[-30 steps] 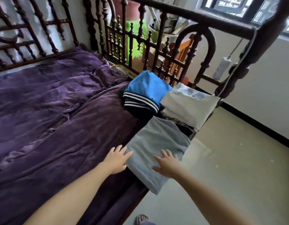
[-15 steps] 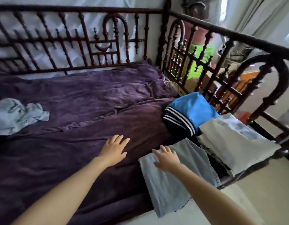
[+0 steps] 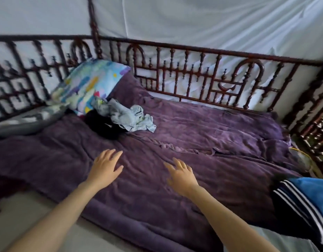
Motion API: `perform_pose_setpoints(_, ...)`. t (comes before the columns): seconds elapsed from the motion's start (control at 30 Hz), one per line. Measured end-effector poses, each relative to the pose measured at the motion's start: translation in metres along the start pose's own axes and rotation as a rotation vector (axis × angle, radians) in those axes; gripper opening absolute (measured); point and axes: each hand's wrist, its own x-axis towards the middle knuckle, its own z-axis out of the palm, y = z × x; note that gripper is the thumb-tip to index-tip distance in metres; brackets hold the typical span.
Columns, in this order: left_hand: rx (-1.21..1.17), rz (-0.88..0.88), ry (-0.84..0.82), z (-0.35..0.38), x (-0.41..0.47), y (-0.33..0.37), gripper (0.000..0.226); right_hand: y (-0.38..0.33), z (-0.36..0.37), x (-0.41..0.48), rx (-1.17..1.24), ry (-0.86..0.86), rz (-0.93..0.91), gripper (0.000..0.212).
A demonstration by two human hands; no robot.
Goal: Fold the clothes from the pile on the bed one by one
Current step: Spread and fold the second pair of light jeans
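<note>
patterned pillow (image 3: 90,84) far left, leaning on the bed rail (image 3: 193,47) | pile of clothes (image 3: 129,118) crumpled just right of it, pale grey over black, well apart from both hands | left hand (image 3: 105,166) grip wide, fingers spread over purple blanket (image 3: 220,128), holding nothing | right hand (image 3: 181,174) grip wide, empty | folded blue striped garment (image 3: 309,195) at right edge

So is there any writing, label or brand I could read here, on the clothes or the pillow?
No readable text anywhere.
On the patterned pillow: coloured shapes only, no words.
On the black garment in the pile: a small pale mark, too blurred to read.
On the blue folded garment: white stripes only.
</note>
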Motion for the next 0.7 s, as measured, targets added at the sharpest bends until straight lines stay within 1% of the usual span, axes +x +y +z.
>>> perform_pose_setpoints(0.13, -0.054, -0.07, 0.117, -0.034, -0.005, -0.063, 0.055, -0.061, -0.024, 0.04, -0.025, 0.069, -0.096, 0.061)
perform_pose_setpoints(0.27, -0.041, -0.103, 0.199, -0.067, -0.012, -0.141, 0.054, -0.126, -0.034, 0.078, -0.008, 0.135, -0.121, 0.061)
perform_pose_setpoints(0.33, -0.037, -0.127, 0.22, -0.077, -0.018, -0.181, 0.053, -0.156, -0.032, 0.095, -0.002, 0.154, -0.128, 0.06)
perform_pose_setpoints(0.43, -0.005, -0.166, 0.202, -0.083, -0.026, -0.235, 0.054, -0.193, -0.024, 0.116, 0.036, 0.15, -0.104, 0.059)
perform_pose_setpoints(0.53, -0.016, -0.173, 0.188, -0.082, -0.025, -0.268, 0.053, -0.214, -0.017, 0.133, 0.048, 0.15, -0.062, 0.058)
perform_pose_setpoints(0.7, -0.076, -0.167, 0.226, -0.078, -0.005, -0.296, 0.05, -0.225, -0.014, 0.165, 0.005, 0.172, -0.022, 0.055)
